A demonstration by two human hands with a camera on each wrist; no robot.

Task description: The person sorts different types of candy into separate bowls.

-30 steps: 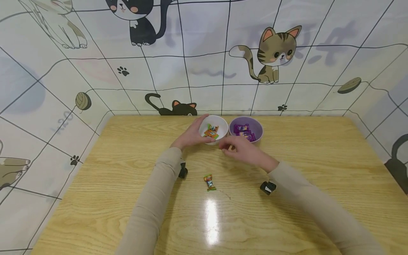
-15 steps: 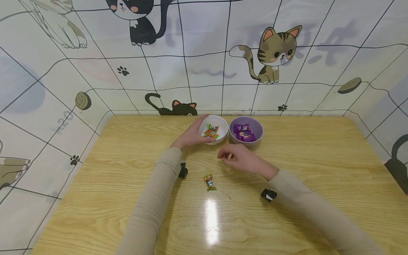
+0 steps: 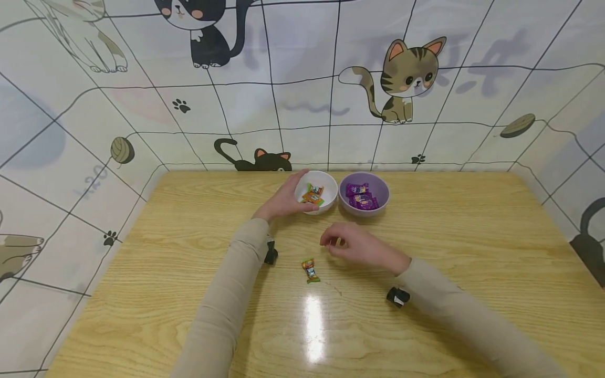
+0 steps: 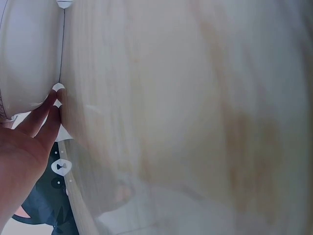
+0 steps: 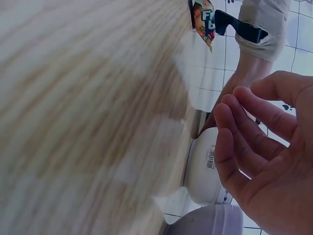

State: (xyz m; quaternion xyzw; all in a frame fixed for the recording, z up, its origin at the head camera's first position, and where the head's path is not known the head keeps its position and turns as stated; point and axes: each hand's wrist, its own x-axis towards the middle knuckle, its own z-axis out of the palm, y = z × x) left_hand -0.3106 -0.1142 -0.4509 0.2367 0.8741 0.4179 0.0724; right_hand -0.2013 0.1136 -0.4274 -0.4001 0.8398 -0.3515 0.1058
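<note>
My left hand (image 3: 283, 200) holds the white bowl (image 3: 332, 188) by its left side, thumb at the front and fingers behind. Several orange-and-green wrapped candies (image 3: 313, 195) lie inside the bowl. In the left wrist view, fingers (image 4: 46, 129) reach along the bowl's wall (image 4: 29, 54). My right hand (image 3: 358, 244) hovers in front of the bowls, its fingers loosely curled and nothing between them, as the right wrist view confirms. Just left of and nearer than that hand, one orange-and-green wrapped candy (image 3: 310, 270) lies on the table.
A purple bowl (image 3: 364, 211) with several purple wrapped candies (image 3: 361, 197) stands right beside the white one, near the table's back edge. Behind rises a cat-patterned cloth (image 3: 302, 105), which also lines both sides. Light glares off the wooden table (image 3: 189, 210) at the front.
My right hand has come back from the front of the purple bowl toward the loose candy on the table, uncovering that bowl's front. The left hand stays on the white bowl.
</note>
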